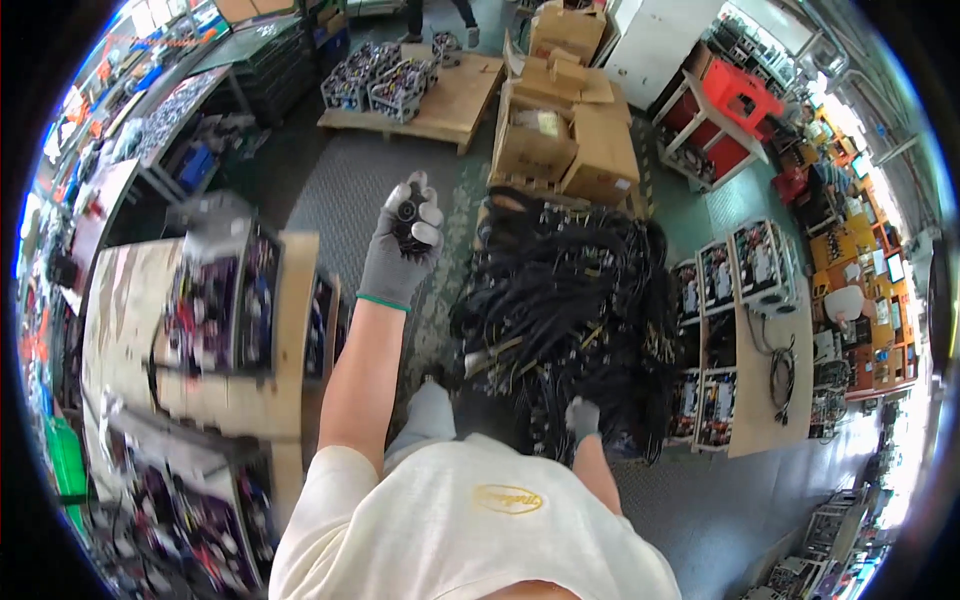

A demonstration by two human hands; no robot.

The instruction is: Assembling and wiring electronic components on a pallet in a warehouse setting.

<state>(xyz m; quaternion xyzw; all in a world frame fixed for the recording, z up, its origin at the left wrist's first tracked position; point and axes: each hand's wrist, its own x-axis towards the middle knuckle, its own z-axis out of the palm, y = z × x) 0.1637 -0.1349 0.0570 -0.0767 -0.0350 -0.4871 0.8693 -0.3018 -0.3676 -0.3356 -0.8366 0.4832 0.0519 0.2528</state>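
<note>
My left hand (402,250), in a grey glove with white fingertips, is raised ahead of me over the floor. Its fingers curl round some small black round parts (408,212), which may be cable ends; their exact kind is too small to make out. My right hand (582,415), also gloved, is low at the near side of a big heap of black cables (560,290) with metal ends. It lies against or just over the heap, and its fingers are too small and partly hidden to read.
Open cardboard boxes (540,140) stand behind the heap. To the left, metal-framed units (215,310) sit on a wooden board (125,310); more units (755,265) and a board with a coiled cable (783,375) are at right. A pallet (465,95) carries further units; someone's legs (440,15) show beyond.
</note>
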